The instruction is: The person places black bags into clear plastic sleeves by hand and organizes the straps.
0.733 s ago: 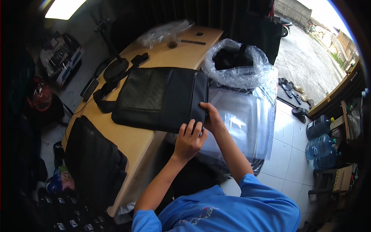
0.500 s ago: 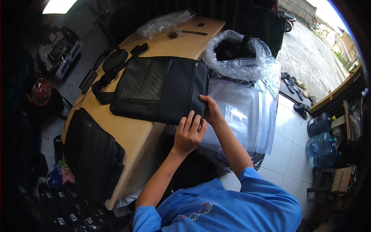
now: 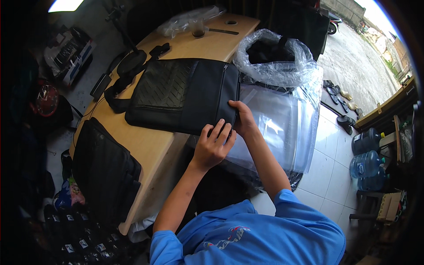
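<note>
Pale wooden table (image 3: 152,145). Flat black rectangular bag (image 3: 187,95): on table, right end overhanging; long axis left-right, extending leftward from hands. Left hand (image 3: 211,146): beyond table's edge, fingertips on bag, grip unclear. Right hand (image 3: 244,119): farther from table, gripping bag's right end.

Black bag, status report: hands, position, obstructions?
Left hand on black bag, near corner; right hand gripping its edge. Bag on table, right end overhanging. Clear plastic sheets to its right, none covering it.

The bag (image 3: 194,97) is black, its panel (image 3: 162,84) apparently chevroned.
</note>
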Motion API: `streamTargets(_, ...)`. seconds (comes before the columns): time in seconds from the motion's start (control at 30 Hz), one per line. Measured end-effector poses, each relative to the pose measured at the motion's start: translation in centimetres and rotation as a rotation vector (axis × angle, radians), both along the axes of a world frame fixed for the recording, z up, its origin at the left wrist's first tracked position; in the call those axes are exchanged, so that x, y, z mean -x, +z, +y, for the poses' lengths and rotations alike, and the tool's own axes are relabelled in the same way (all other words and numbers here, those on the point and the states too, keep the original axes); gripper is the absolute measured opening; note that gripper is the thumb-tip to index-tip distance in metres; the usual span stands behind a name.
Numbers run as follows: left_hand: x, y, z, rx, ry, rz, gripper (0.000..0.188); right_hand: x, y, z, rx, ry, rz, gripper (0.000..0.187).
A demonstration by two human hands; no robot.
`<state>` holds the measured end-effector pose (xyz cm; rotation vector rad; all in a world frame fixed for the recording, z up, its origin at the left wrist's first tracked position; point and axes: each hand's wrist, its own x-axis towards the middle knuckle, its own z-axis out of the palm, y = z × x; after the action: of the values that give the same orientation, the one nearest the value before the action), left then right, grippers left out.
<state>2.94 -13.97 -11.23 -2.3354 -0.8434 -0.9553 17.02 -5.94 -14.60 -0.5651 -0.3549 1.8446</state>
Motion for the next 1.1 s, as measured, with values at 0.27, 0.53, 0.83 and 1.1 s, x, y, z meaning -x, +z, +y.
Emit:
streamTargets(0.27,0.1,1.3,-2.2,0.080,0.044,-0.276,0.014,0.5,3.1,-0.2,0.010,-0.026,-0.003,0.013)
streamTargets(0.53,1.5,5.8,-4.6,0.151,0.349,-0.550,0.013,-0.6,5.5,0.5,-0.064,-0.076,-0.130,0.012)
streamTargets(0.83,8.2,7.3,-4.3,0.211,0.504,-0.741,0.012,-6.9,8.9,2.9,-0.148,-0.105,-0.388,0.022)
streamTargets(1.1,9.4,6.1,-3.9,0.272,0.558,-0.758,0.011,-14.2,8.6,11.3,-0.255,0.091,-0.416,0.036)
